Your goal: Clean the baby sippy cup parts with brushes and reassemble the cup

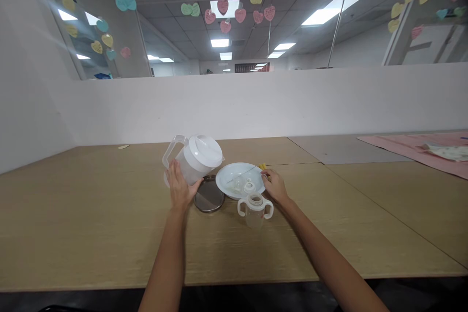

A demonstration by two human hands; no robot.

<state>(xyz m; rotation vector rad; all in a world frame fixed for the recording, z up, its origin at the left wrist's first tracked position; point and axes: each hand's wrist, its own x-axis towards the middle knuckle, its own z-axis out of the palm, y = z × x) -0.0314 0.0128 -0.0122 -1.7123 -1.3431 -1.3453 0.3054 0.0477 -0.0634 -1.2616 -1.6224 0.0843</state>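
My left hand [178, 186] is wrapped around the body of a translucent white pitcher [195, 163] with a lid. The pitcher tilts to the right, its spout near the left rim of a white bowl [223, 186]. At the bowl's right rim, my right hand [275, 185] is closed, its fingertips pinching the edge. Inside the bowl lie a thin stick [241, 174], a white bottle-top piece [249, 186] and clear small parts. A clear cup with two white handles [255, 212] stands upright in front of the bowl, its top uncovered.
A round dark metal tray [209, 197] lies between the pitcher and the bowl. Small yellow pieces [262, 166] show behind the bowl. A pink cloth [413, 148] covers the table's far right. Behind the wooden table [109, 229] rises a white wall [234, 107].
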